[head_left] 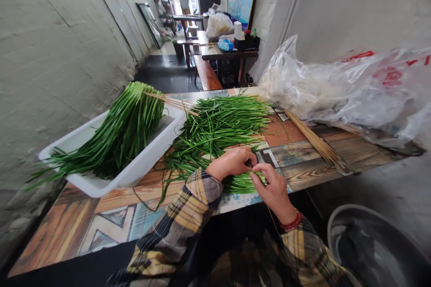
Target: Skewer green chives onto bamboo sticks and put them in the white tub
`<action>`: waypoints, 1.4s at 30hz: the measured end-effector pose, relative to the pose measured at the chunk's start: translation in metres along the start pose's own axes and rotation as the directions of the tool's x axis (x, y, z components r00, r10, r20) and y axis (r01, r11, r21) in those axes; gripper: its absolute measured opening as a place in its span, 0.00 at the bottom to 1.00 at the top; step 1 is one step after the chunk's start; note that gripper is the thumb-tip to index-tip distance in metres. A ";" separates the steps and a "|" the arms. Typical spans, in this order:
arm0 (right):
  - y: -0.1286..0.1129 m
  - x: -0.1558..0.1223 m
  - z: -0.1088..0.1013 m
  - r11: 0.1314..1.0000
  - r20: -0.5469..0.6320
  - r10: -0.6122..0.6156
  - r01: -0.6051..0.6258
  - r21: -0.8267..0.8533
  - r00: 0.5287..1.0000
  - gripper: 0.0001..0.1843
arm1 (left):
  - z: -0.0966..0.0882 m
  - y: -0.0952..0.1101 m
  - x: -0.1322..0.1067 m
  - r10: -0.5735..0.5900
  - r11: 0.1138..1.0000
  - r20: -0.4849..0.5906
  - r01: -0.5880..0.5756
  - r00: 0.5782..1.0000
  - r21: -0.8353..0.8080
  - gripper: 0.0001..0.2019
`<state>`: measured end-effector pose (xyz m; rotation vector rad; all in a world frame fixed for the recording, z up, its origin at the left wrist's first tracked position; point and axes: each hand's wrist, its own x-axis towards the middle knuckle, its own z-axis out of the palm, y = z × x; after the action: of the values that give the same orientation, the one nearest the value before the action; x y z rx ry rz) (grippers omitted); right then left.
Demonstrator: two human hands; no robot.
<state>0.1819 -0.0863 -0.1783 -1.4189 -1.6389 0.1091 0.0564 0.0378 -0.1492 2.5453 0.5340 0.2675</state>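
My left hand [232,162] and my right hand [273,188] meet at the near edge of the patterned table [111,219]. Both are closed in a pinch on a small bunch of green chive stalks [242,183]. A thin bamboo skewer [271,217] runs down from my right hand toward my lap. A loose pile of chives [218,128] lies on the table just beyond my hands. A white tray [148,154] to the left holds skewered chives [117,136].
A bundle of bamboo skewers [314,140] lies on the table to the right, beside a large clear plastic bag [340,87]. A metal basin [373,246] sits on the floor at lower right. A concrete wall runs along the left. A person stands far back by other tables.
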 end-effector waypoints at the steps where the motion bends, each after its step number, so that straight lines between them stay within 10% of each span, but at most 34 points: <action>1: 0.000 0.000 0.000 1.000 0.012 -0.006 0.006 0.002 1.000 0.03 | 0.000 0.002 -0.001 0.003 0.999 -0.003 -0.003 1.000 0.045 0.04; 7: 0.001 0.000 0.000 0.999 0.034 0.023 -0.024 0.029 0.999 0.03 | 0.001 0.009 -0.003 -0.011 0.990 -0.018 0.013 1.000 0.141 0.04; 15: 0.006 0.002 0.003 0.985 -0.002 0.164 -0.164 0.047 0.986 0.05 | -0.002 0.001 -0.007 -0.266 0.906 -0.312 0.347 0.912 0.242 0.09; 42: 0.010 0.010 0.001 0.962 0.062 0.267 -0.270 0.033 0.962 0.12 | 0.010 0.000 0.003 -0.083 0.993 -0.222 0.100 0.972 0.067 0.06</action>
<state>0.1895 -0.0744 -0.1791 -1.6132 -1.4721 0.3402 0.0618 0.0343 -0.1568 2.5727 0.7573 0.5061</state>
